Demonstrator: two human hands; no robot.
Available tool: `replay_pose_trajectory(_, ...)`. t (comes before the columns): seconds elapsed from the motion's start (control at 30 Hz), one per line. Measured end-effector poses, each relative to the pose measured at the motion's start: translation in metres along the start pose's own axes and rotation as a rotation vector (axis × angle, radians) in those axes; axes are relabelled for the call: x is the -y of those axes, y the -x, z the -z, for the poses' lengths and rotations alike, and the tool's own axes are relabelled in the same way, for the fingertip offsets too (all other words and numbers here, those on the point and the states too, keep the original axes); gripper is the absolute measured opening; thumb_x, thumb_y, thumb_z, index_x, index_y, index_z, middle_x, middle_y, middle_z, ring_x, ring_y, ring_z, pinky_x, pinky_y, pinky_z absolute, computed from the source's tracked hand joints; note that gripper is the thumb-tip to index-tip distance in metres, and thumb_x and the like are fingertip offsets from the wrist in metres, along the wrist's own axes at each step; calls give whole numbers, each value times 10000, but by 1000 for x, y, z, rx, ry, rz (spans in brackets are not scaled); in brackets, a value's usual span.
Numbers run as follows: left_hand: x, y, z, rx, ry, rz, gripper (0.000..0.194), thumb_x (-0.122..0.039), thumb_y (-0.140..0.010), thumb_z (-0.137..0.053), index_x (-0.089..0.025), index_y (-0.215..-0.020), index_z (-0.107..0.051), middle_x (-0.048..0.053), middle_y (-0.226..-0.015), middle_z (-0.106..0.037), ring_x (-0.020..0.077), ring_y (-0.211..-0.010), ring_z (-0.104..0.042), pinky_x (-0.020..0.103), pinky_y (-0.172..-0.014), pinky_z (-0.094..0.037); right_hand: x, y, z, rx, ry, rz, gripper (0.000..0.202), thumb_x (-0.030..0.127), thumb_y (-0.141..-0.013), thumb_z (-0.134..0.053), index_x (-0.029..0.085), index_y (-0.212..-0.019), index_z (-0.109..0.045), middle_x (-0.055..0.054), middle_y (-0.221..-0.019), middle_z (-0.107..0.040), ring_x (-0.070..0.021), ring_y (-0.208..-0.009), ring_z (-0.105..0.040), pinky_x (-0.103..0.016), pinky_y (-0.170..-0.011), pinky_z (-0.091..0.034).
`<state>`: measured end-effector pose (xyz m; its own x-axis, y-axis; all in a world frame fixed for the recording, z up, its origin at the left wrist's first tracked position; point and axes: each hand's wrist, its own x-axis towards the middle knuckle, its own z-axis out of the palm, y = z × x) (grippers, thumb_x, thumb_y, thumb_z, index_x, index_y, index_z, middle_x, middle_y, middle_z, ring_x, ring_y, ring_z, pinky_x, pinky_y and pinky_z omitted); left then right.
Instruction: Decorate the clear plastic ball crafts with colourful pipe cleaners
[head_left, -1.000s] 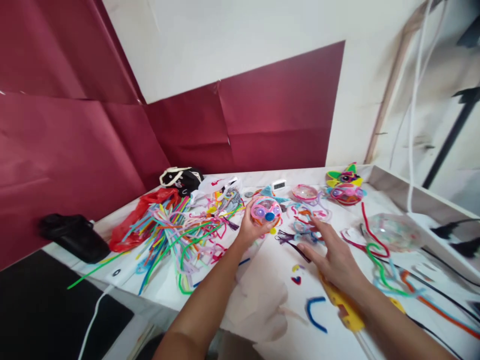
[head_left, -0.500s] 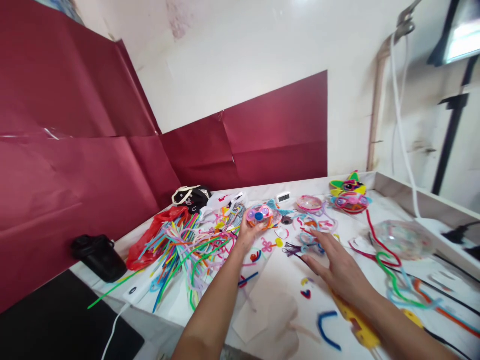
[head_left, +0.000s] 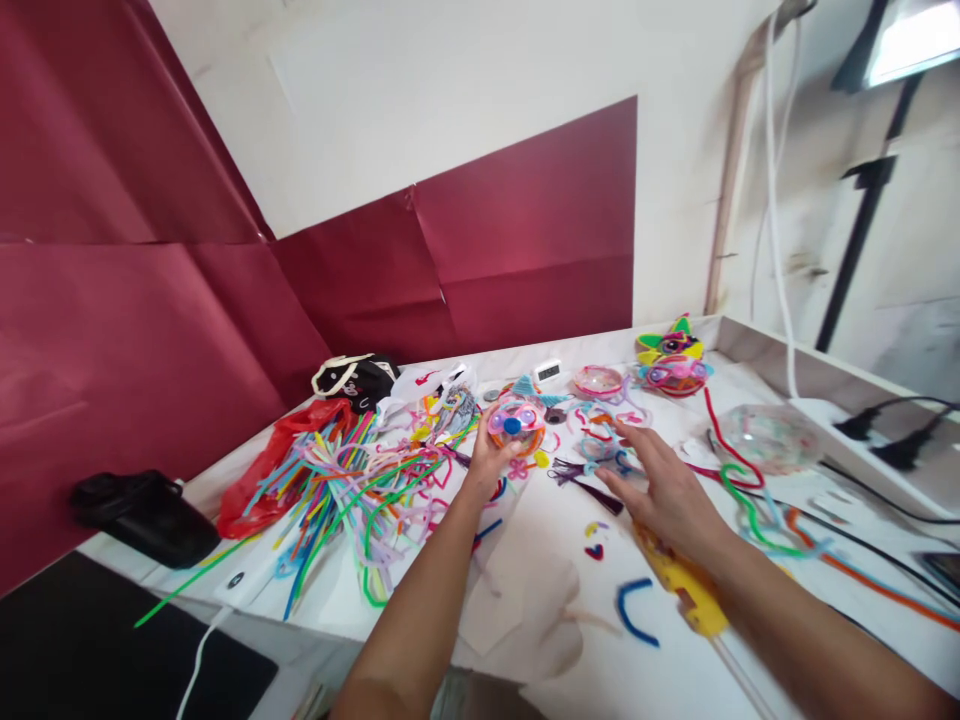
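Observation:
My left hand [head_left: 489,460] grips a pink pipe-cleaner animal face [head_left: 517,424] with round purple eyes and a blue nose, fingers wrapped round its left side and lower edge. To the right, my right hand [head_left: 660,485] hovers low over the table, palm down, thumb and fingers apart, with nothing seen between them. Beneath and beside its fingertips lie light-blue pipe-cleaner loops [head_left: 600,452] and a dark purple tassel [head_left: 598,495]. A yellow glue gun [head_left: 694,590] lies partly under my right forearm.
Many loose pipe cleaners [head_left: 352,490] spread at the left beside a red plastic bag [head_left: 277,470] and a black cup [head_left: 146,515]. Finished-looking faces [head_left: 675,372] stand at the back right near a clear bowl [head_left: 772,438]. A white power strip [head_left: 847,445] with cables runs along the right.
The camera view has turned slightly, so the table appears shifted left and up. The left hand still grips the pipe-cleaner face. More of the purple tassel shows below my right thumb.

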<state>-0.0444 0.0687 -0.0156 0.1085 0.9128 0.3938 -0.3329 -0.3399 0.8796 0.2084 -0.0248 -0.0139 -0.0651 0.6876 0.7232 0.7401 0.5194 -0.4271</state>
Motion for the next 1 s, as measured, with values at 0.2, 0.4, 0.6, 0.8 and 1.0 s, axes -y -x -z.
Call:
replay_pose_trajectory(0.2,1,4,-5,-12,120,55,655,-256,-675,-772,-304,-1272,-508,34,-1224,-637,241,-1188,-576,459,-1092,-374,-9,1,-2,12,-5,-25,595,562,-930,-507,185,-1383,-428,-145,-1234,-570,-290,-1129,-573,-452,-942,-497)
replay_pose_trajectory(0.4,2,2,-7,-22,226,91,553,-261,-704,-728,-287,-1212,-511,25,-1151,-671,227,-1111,-629,466,-1057,-406,-8,0,1,1,25,-9,574,554,-932,-505,176,-1360,-449,-143,-1226,-573,-293,-1124,-574,-451,-942,-491)
replay_pose_trajectory(0.6,8,-2,-3,-66,261,116,497,-277,-698,-735,-271,-1151,-529,25,-1103,-694,224,-1077,-648,453,-1030,-423,5,-12,27,-104,64,10,412,482,-942,-522,184,-1223,-564,-112,-1154,-623,-246,-1037,-615,-386,-900,-501)
replay_pose_trajectory(0.8,9,-5,-2,-60,281,144,470,-298,-697,-732,-266,-1128,-547,23,-1076,-704,238,-1066,-656,462,-1000,-448,4,-9,58,6,78,-91,332,486,-927,-523,197,-972,-681,-35,-763,-711,-173,-640,-663,-284,-602,-512)
replay_pose_trajectory(1.0,10,-7,-5,-44,287,143,520,-239,-668,-760,-299,-1150,-571,-9,-1065,-693,212,-1047,-652,430,-1009,-463,22,44,81,347,242,-169,332,451,-946,-441,220,-948,-680,-8,-733,-706,-148,-579,-644,-266,-546,-457)
